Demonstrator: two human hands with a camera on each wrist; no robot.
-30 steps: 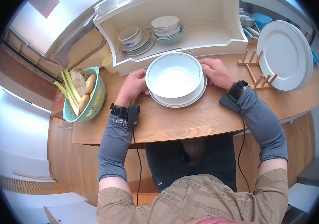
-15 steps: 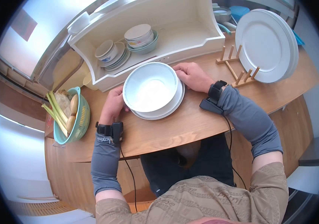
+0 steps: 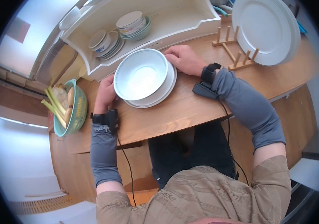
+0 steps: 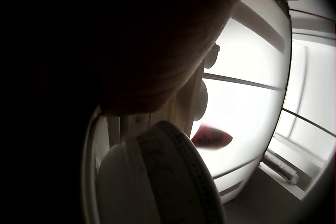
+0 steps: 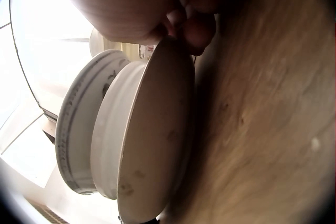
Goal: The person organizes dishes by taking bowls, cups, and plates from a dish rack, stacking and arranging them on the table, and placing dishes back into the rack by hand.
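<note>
A large white bowl with a patterned rim stands on a stack of white plates on the wooden table. At the left of the stack, my left hand grips its edge, with its fingertips hidden beneath the bowl. My right hand holds the far right side. In the right wrist view, curled fingers pinch the rim of the bottom plate, and a smaller white dish sits between it and the bowl. The left wrist view is dark, showing the bowl's side below the hand.
Behind the stack stands a white shelf unit holding several bowls and small plates. A green basket of vegetables is at left. Large white plates stand in a wooden peg rack at right.
The head view has turned, so the table and shelf appear shifted left and tilted. Both hands keep their hold on the stack, which stays in front of the shelf unit.
</note>
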